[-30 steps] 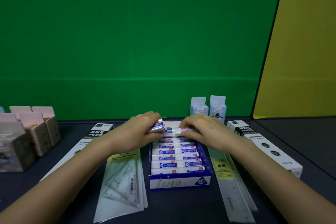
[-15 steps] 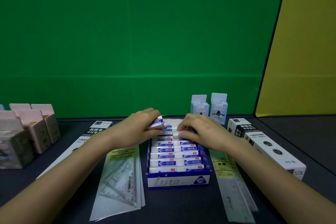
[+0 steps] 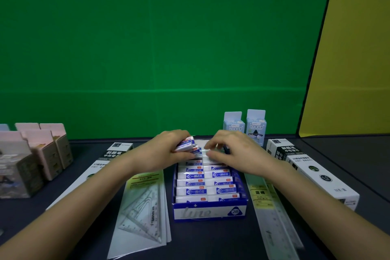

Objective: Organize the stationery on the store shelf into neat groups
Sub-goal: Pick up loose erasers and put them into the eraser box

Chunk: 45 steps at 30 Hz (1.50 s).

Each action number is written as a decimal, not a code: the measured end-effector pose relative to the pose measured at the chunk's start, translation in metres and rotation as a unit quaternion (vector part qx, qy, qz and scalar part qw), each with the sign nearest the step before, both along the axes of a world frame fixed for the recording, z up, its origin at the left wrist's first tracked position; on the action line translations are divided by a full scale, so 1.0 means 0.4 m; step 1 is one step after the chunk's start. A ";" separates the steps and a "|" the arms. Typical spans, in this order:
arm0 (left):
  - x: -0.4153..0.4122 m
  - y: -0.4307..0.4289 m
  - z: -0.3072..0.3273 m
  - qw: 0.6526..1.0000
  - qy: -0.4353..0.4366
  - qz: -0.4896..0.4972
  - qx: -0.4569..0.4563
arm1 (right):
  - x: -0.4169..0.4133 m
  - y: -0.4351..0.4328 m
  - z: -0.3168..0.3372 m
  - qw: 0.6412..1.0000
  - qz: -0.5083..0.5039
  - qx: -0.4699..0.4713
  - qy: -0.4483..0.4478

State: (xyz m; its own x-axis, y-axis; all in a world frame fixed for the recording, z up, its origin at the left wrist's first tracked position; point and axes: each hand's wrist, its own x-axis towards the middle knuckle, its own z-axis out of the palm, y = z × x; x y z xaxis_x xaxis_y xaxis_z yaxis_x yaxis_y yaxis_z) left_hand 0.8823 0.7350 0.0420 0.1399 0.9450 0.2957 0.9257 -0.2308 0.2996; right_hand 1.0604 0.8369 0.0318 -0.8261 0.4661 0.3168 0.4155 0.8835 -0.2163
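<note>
A blue and white eraser box (image 3: 210,211) stands open in the middle of the dark shelf, filled with two rows of white erasers in blue sleeves (image 3: 205,182). My left hand (image 3: 162,154) is at the box's far left corner, shut on a few loose erasers (image 3: 186,144) stacked between thumb and fingers. My right hand (image 3: 236,151) rests over the far right row, fingertips pressing on a white eraser (image 3: 209,158) there; whether it grips it is unclear.
Set-square packs (image 3: 143,207) lie left of the box, ruler packs (image 3: 274,217) right. Long white refill boxes lie at the left (image 3: 99,164) and right (image 3: 312,173). Pink boxes (image 3: 42,154) stand far left, two pale blue cartons (image 3: 244,126) behind.
My right hand has slid slightly left and its fingers have lowered onto the far row of erasers. My left hand still holds its erasers at the same corner.
</note>
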 end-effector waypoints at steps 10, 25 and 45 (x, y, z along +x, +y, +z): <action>-0.004 -0.003 -0.006 0.999 -0.048 -0.007 0.003 | -0.034 -0.040 0.021 0.926 0.036 -0.346 0.144; -0.042 -0.068 0.039 0.997 0.030 0.061 0.032 | -0.050 -0.027 -0.008 0.973 -0.014 -0.193 0.128; -0.046 -0.065 0.022 0.997 0.026 0.064 0.023 | -0.064 -0.040 -0.011 0.996 -0.016 0.086 0.006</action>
State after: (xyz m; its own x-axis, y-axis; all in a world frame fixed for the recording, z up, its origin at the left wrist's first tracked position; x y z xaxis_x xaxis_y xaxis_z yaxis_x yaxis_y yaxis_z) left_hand 0.8639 0.7089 0.0509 0.0353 0.9416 0.3347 0.9622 -0.1225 0.2431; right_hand 1.0350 0.8209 0.0273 -0.8073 0.4305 0.4037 0.4426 0.8941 -0.0684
